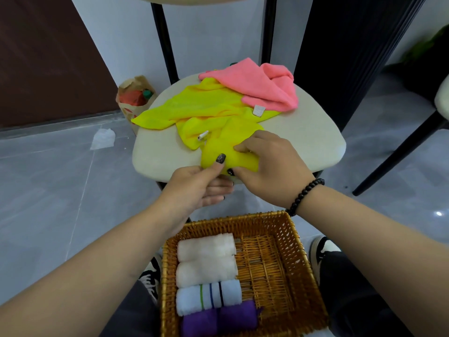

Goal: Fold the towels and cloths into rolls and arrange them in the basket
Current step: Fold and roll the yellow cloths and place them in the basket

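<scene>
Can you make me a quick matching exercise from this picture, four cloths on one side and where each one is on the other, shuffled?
Things:
1. pink cloth
2. purple roll
3. striped roll
4. yellow cloth

Places:
A. basket, between white and purple rolls
B. gripped by both hands
C. stool's far side, loose
D. basket's near end

Pairs: 1-C, 2-D, 3-A, 4-B

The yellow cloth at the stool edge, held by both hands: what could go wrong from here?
1. The yellow cloth is bunched at the near edge of the stool; if the left hand or right hand loosens its grip, it may unroll or drop.
2. Pulling it could drag the second yellow cloth and the pink cloth lying partly on that one.
</scene>
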### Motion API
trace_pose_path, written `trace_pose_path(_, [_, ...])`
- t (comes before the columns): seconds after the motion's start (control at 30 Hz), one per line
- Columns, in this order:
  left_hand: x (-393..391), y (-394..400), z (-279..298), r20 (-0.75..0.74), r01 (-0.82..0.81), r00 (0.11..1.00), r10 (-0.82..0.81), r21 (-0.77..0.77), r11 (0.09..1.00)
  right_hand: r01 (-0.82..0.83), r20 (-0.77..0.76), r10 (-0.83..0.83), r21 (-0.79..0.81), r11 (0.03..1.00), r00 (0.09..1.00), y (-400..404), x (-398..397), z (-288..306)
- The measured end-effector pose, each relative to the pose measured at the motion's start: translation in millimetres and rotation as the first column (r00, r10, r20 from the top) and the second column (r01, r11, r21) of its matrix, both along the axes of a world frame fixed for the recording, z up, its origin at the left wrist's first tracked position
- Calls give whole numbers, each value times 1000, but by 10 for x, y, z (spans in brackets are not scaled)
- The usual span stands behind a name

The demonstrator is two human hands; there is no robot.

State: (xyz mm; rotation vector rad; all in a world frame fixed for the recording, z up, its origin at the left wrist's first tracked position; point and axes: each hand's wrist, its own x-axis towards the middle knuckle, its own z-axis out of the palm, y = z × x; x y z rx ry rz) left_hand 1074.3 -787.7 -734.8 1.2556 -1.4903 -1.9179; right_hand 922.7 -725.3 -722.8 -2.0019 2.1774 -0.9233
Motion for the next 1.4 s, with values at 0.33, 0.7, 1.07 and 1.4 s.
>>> trace_pose_path(0.33, [23,-1,141,-366,-72,922,127,160,985,-196,433,170,17,980,885,110,126,55])
trace_pose_path(0.7, [38,-38,166,-443,-28,888,122,211,977,-129,942,-12,59,990,336,35,-62,187])
trace_pose_path(1.07, [56,-73,103,-438,103,899,0,211,972,-146,834,128,-57,988,536,6,-33,136])
trace_pose_path(1.4, [76,-140,152,-285,169,942,-175,-48,985,-45,882,-138,177,983,451,22,-91,175])
